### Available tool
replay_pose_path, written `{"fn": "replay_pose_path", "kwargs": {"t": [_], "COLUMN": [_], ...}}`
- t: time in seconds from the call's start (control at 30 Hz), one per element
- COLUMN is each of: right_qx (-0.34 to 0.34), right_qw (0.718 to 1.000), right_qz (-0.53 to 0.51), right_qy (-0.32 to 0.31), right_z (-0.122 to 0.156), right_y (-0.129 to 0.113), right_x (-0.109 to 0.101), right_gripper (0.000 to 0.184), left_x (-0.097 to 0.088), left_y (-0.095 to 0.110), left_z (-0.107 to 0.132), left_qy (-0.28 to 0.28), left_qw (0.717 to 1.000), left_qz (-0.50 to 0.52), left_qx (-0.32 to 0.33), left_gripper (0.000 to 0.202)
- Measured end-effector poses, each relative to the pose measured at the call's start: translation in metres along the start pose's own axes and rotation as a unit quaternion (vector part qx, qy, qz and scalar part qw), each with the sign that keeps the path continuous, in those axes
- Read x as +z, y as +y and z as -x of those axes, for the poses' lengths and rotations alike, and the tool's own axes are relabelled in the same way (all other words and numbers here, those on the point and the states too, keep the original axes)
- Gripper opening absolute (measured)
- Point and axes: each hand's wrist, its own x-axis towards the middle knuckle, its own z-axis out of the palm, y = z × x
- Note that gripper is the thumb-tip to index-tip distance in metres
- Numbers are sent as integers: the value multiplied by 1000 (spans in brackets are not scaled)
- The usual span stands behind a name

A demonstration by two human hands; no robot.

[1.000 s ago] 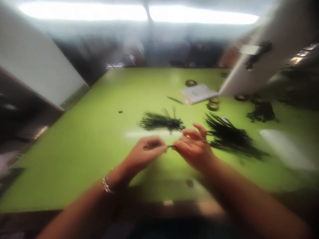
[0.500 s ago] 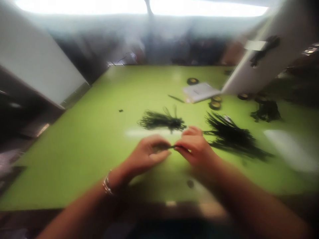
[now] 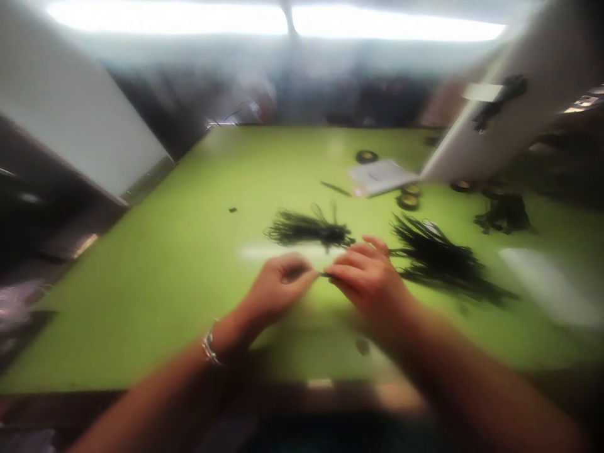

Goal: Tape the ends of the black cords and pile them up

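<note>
Between my two hands runs a short, thin black strip (image 3: 324, 274), mostly hidden by the fingers; its kind is too small to make out. My left hand (image 3: 282, 283), with a silvery bracelet at the wrist, pinches one end between thumb and forefinger. The fingertips of my right hand (image 3: 370, 274) close on the other end. Just beyond the hands lies a bundle of looped black cords (image 3: 306, 228) on the green table (image 3: 189, 283). A larger spread of black cords (image 3: 436, 261) lies right of my right hand.
Several black tape rolls (image 3: 367, 156) lie farther back, near a white pad (image 3: 383, 176) and a dark pen (image 3: 336, 188). Another dark bundle (image 3: 504, 212) sits at the right. Upright panels (image 3: 491, 88) flank the table. A small black scrap (image 3: 233, 209) lies at left.
My left fingers have drawn into a tighter pinch, slightly left of the right fingertips. The right hand has shifted a little at the strip. The camera view has moved slightly.
</note>
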Motion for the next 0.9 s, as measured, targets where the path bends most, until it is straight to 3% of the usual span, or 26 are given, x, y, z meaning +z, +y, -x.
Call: {"fn": "replay_pose_path", "kwargs": {"t": [0.13,0.27,0.33,0.37,0.47,0.53,0.63,0.7,0.77,0.9], "right_qx": [94,217,226,212,102,-1,-101,-119,-107,-12], "right_qw": [973,900,893,906,981,999,985,981,984,1000], "right_qz": [-173,-310,-332,-319,-160,-16,106,124,114,-7], "right_qy": [-118,-216,-202,-178,-46,36,87,92,87,21], "right_z": [-5,-8,-7,-6,-2,2,6,8,8,3], "right_y": [-6,-7,-6,-5,-2,-1,0,0,0,-1], "right_x": [-5,-11,-11,-10,-7,-7,-8,-5,-1,5], "right_gripper": [23,29,25,23,18,12,27,32,31,18], "left_x": [3,3,1,0,-4,-7,-9,-10,-10,-7], "left_y": [-5,-2,0,1,1,-1,-4,-4,-2,0], "left_z": [0,-1,-1,-1,-1,-1,-2,-3,-3,-2], "left_qy": [10,0,3,-2,-51,-110,-166,-170,-145,-27], "left_qw": [981,962,971,979,997,985,947,944,960,997], "left_qz": [-88,-94,-63,-47,26,119,241,245,200,68], "left_qx": [175,257,232,200,49,-54,-134,-142,-132,-33], "left_gripper": [15,9,2,6,13,19,30,32,29,16]}}
